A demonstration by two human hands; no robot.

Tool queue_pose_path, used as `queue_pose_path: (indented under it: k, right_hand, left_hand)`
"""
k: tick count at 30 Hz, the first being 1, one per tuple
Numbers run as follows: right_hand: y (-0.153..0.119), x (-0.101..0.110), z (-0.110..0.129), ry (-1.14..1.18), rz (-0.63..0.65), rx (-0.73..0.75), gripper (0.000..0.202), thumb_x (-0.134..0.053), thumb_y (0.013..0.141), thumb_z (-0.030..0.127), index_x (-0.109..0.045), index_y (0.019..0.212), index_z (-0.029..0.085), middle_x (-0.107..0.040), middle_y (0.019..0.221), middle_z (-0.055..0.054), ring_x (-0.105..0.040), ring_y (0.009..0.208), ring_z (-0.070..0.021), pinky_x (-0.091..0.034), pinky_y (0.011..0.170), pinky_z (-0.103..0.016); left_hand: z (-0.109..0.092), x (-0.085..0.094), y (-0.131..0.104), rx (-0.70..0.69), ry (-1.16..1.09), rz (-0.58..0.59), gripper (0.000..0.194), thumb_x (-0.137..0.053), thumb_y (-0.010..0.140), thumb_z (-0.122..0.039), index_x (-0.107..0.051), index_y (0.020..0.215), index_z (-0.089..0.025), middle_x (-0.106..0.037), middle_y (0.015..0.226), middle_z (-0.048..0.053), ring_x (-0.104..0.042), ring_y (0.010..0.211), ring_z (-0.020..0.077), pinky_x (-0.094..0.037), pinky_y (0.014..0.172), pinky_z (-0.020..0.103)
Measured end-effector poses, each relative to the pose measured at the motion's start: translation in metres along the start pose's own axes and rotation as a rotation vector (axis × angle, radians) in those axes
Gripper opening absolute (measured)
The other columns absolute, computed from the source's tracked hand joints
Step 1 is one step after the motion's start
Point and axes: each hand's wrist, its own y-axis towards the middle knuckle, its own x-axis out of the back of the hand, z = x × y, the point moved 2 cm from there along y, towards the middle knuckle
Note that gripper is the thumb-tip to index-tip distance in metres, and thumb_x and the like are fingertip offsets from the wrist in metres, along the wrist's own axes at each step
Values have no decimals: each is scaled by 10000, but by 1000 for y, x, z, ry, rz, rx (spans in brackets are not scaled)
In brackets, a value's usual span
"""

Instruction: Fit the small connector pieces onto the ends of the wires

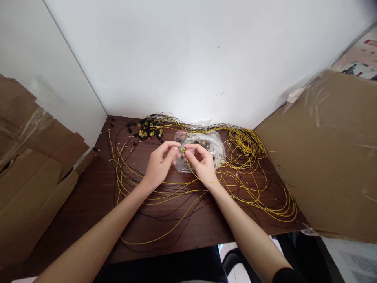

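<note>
Forearms [100, 232] lead to right fingers [192, 158] pinching a yellow part [183, 149] and left fingers [170, 156] curled close, hold unclear

a dark brown table [79, 216] in a white corner

the back wall [191, 59] is softly lit, with faint marks, and meets a white side wall [38, 55] at left; taped brown cardboard stands at left [32, 169] and right [330, 157]; pale floor [238, 272] shows below.

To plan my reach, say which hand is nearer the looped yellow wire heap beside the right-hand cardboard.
Right. The right hand is left of the yellow wire heap; the left hand is also left of it, but farther away.
</note>
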Motion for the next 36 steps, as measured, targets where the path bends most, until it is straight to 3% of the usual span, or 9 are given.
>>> queue_pose_path:
  k: [5, 17, 22, 36]
  right_hand:
    - [1, 0, -2, 36, -9, -9, 234, -622, 772, 356, -608, 937, 191, -635, 758, -20, -581, 660, -135, -478, 654, -273]
    - [1, -1, -2, 84, 2, 8, 224, -635, 761, 297, -585, 948, 183, -609, 720, 1, -563, 624, -112, -463, 629, -257]
    - [1, -2, 1, 111, 7, 13, 291, -658, 740, 289, -542, 988, 192, -620, 717, 11, -562, 617, -107, -462, 634, -257]
    - [0, -3, 1, 109, 32, 7, 187, -636, 766, 265, -585, 925, 180, -659, 728, -21, -602, 659, -126, -478, 657, -271]
  left_hand:
    - [-2, 3, 1, 24, 57, -58, 240, -561, 808, -317, -648, 970, -162, -635, 765, 33, -509, 563, 98, -378, 492, 208]
    - [-4, 1, 0, 35, 98, -58, 238, -611, 766, -313, -686, 914, -142, -651, 811, 46, -508, 565, 94, -334, 458, 209]
    - [-6, 0, 0, 46, 103, -52, 255, -558, 801, -321, -689, 916, -135, -642, 760, 43, -499, 552, 95, -347, 476, 215]
    - [-10, 0, -1, 50, 62, -47, 278, -504, 837, -327, -685, 949, -148, -617, 715, 29, -473, 508, 84, -364, 453, 200]
